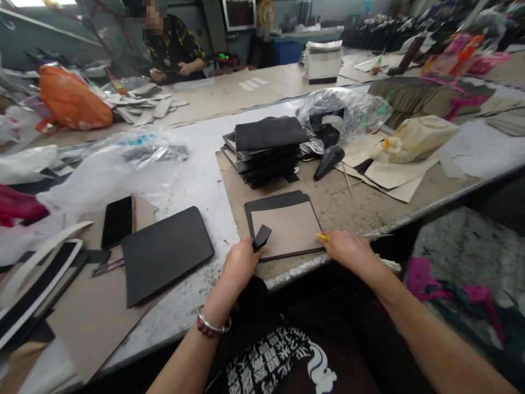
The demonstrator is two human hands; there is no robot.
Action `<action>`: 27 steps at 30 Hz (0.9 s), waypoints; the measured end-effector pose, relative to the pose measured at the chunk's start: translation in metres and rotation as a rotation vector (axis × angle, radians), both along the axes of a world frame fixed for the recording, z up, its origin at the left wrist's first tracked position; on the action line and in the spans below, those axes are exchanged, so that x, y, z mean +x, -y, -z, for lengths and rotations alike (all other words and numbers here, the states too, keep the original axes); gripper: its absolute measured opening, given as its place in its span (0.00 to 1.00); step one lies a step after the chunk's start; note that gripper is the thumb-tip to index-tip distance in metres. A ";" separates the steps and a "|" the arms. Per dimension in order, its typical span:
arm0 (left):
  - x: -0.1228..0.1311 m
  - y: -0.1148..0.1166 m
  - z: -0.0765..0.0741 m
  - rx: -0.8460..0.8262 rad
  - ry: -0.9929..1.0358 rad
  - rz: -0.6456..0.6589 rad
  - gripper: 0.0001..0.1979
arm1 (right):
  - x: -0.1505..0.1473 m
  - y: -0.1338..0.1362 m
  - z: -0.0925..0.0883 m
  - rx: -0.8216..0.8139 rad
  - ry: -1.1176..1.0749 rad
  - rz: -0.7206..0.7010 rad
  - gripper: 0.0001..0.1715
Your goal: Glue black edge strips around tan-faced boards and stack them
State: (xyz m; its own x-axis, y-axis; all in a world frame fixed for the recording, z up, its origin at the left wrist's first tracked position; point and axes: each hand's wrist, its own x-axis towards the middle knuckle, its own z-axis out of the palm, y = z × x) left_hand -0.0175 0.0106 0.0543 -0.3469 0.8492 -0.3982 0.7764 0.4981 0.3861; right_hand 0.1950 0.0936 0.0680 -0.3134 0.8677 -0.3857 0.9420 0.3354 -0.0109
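Note:
In front of me lies a black panel with a beige sheet (287, 225) on top, near the table's front edge. My left hand (240, 265) is closed on a small black strip (262, 235), which sticks up over the panel's lower left corner. At the panel's right edge, my right hand (348, 249) is closed around a thin yellow stick (321, 237); only its tip shows, so its kind is unclear. Behind the panel rises a stack of black panels (268, 137). Another flat black panel (166, 254) lies to the left of my left hand.
A phone (117, 221) and scissors (109, 266) lie at the left, near curved strips (45, 279). Beyond the stack are a crumpled plastic bag (353, 109), a black cone-shaped bottle (329, 162) and a yellowish jug (424, 139). A person (172, 49) works across the table.

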 end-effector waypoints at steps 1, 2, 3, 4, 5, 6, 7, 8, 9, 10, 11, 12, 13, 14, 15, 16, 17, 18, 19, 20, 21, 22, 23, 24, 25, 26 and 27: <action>0.000 0.000 0.000 -0.001 0.000 -0.001 0.11 | 0.000 -0.001 0.000 -0.001 0.004 0.001 0.20; 0.000 0.000 -0.001 -0.002 -0.001 -0.002 0.11 | 0.000 -0.001 0.000 -0.004 0.005 -0.001 0.21; 0.000 0.001 -0.001 -0.002 -0.001 -0.002 0.11 | 0.000 -0.001 0.000 -0.004 0.004 -0.003 0.21; 0.000 0.001 -0.001 -0.001 -0.002 -0.003 0.11 | 0.000 -0.001 -0.001 -0.003 0.004 -0.004 0.21; 0.000 0.001 -0.002 0.001 -0.002 -0.003 0.11 | 0.000 -0.001 -0.002 -0.002 0.005 -0.003 0.21; 0.001 0.001 -0.002 0.002 -0.001 -0.002 0.11 | 0.000 -0.001 -0.003 -0.001 0.005 -0.002 0.21; 0.001 0.001 -0.002 0.004 -0.001 -0.001 0.11 | 0.000 0.000 -0.004 0.000 0.004 -0.002 0.21; 0.001 0.001 -0.002 0.004 -0.001 -0.001 0.11 | -0.001 0.000 -0.005 -0.001 0.001 -0.001 0.22; 0.001 0.001 -0.001 0.004 -0.001 -0.002 0.11 | -0.001 0.001 -0.007 -0.002 -0.001 0.003 0.22; 0.001 0.001 -0.001 0.003 -0.002 -0.003 0.11 | -0.001 0.001 -0.008 -0.004 -0.003 0.004 0.22; 0.001 0.001 -0.001 0.001 -0.002 -0.003 0.11 | -0.001 0.002 -0.008 -0.004 -0.004 0.004 0.22; 0.001 0.001 -0.001 -0.001 -0.002 -0.004 0.11 | -0.001 0.002 -0.009 -0.003 -0.004 0.003 0.21; 0.001 0.001 -0.001 -0.002 -0.002 -0.005 0.11 | -0.001 0.002 -0.009 -0.001 -0.002 0.000 0.21; 0.001 0.001 -0.001 -0.003 -0.002 -0.006 0.11 | -0.001 0.002 -0.009 0.001 0.000 -0.003 0.21; 0.001 0.000 -0.002 -0.003 -0.002 -0.007 0.11 | -0.001 0.002 -0.009 0.001 0.003 -0.007 0.21; 0.001 0.000 -0.002 -0.003 -0.002 -0.007 0.11 | -0.001 0.001 -0.008 0.002 0.008 -0.009 0.21; 0.001 0.000 -0.002 -0.003 -0.002 -0.007 0.11 | -0.001 0.001 -0.008 0.003 0.013 -0.011 0.21; 0.001 0.000 -0.002 -0.002 -0.001 -0.006 0.11 | -0.001 0.001 -0.007 0.005 0.018 -0.015 0.21; 0.001 0.000 -0.002 -0.001 -0.001 -0.005 0.10 | -0.001 0.000 -0.007 0.006 0.023 -0.021 0.21; 0.002 0.001 -0.002 0.000 -0.002 -0.003 0.10 | -0.001 0.000 -0.006 0.007 0.027 -0.031 0.22; 0.002 0.001 -0.002 0.001 -0.003 0.000 0.10 | -0.001 0.000 -0.006 0.009 0.030 -0.044 0.22; 0.002 0.001 -0.002 0.003 -0.005 0.002 0.10 | -0.001 0.000 -0.006 0.011 0.032 -0.057 0.22; 0.002 0.001 -0.002 0.004 -0.008 0.004 0.10 | 0.000 0.000 -0.006 0.012 0.034 -0.068 0.22; 0.002 0.001 -0.002 0.005 -0.010 0.006 0.10 | 0.000 -0.001 -0.005 0.012 0.036 -0.073 0.22; 0.003 0.001 -0.002 0.007 -0.013 0.008 0.10 | 0.000 -0.001 -0.005 0.011 0.036 -0.074 0.22; 0.003 0.001 -0.003 0.009 -0.014 0.009 0.10 | 0.001 -0.001 -0.005 0.012 0.033 -0.074 0.22; 0.003 0.001 -0.003 0.009 -0.015 0.009 0.10 | 0.001 -0.002 -0.004 0.011 0.030 -0.072 0.22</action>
State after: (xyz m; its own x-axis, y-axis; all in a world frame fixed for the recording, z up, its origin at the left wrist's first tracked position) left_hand -0.0144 0.0094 0.0575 -0.3448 0.8560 -0.3852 0.7865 0.4874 0.3793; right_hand 0.1959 0.0953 0.0724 -0.3638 0.8474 -0.3867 0.9151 0.4026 0.0211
